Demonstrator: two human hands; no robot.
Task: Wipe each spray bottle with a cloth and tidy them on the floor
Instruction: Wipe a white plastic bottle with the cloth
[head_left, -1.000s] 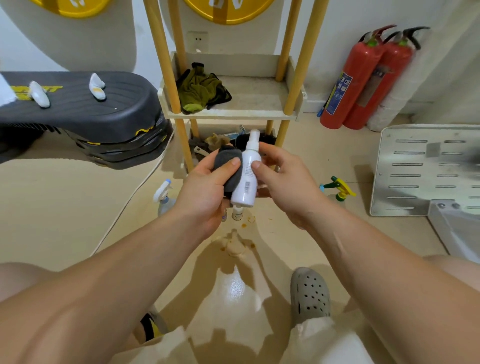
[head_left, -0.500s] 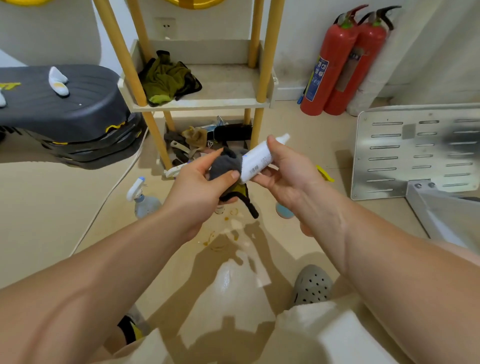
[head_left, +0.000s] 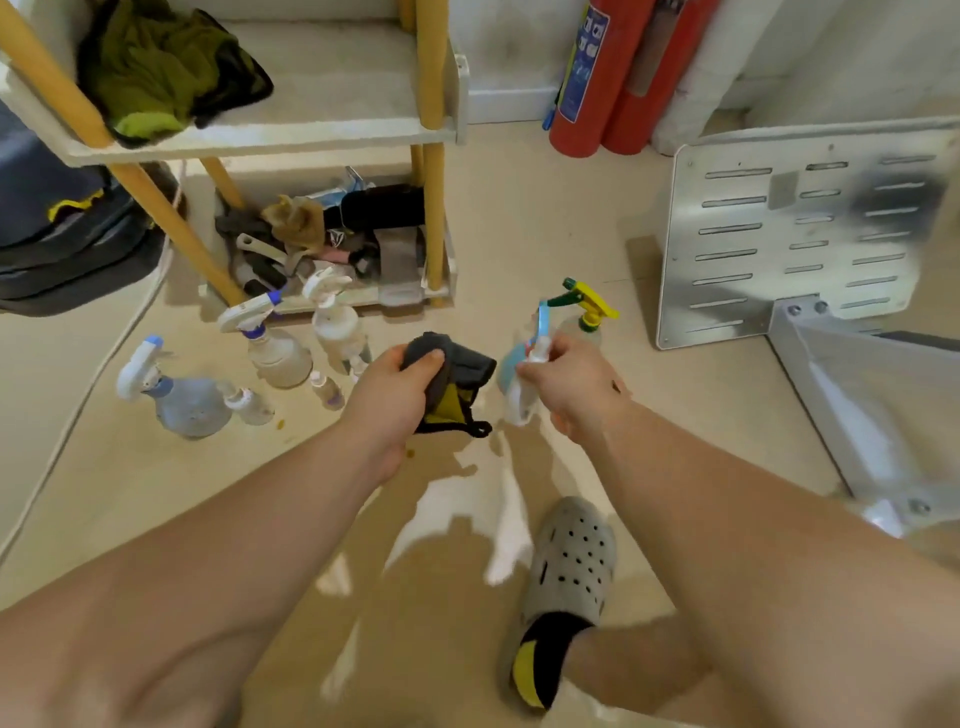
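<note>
hands split apart since half a second ago: left hand (head_left: 400, 400) took the grey cloth (head_left: 452, 364) off the small white spray bottle (head_left: 519, 404), which the right hand (head_left: 574, 387) now carries low and to the right.

near to far: grey clog (head_left: 571, 561) on the beige floor (head_left: 156, 493), then both hands. left fingers and thumb clamped on the bunched cloth, yellow lining showing. right fingers curled round the white bottle; it's blurred, exact pinch hard to read. bottle is in the air, tilted, just in front of a pale blue trigger bottle (head_left: 506, 366) and near the yellow-green trigger sprayer (head_left: 587, 312). further left a loose group of trigger bottles (head_left: 275, 348) and tiny ones stands before the wooden rack (head_left: 436, 130). red fire extinguishers (head_left: 597, 78) at the wall.

risk, my guess: setting it down fast in that tight spot could knock the blue bottle over, and the narrow base may tip on its own. a loose grip on the smooth plastic could drop it.

also differs: view tipped down, floor bottles now all in sight; bottle was up at rack height before, cloth touching it.
</note>
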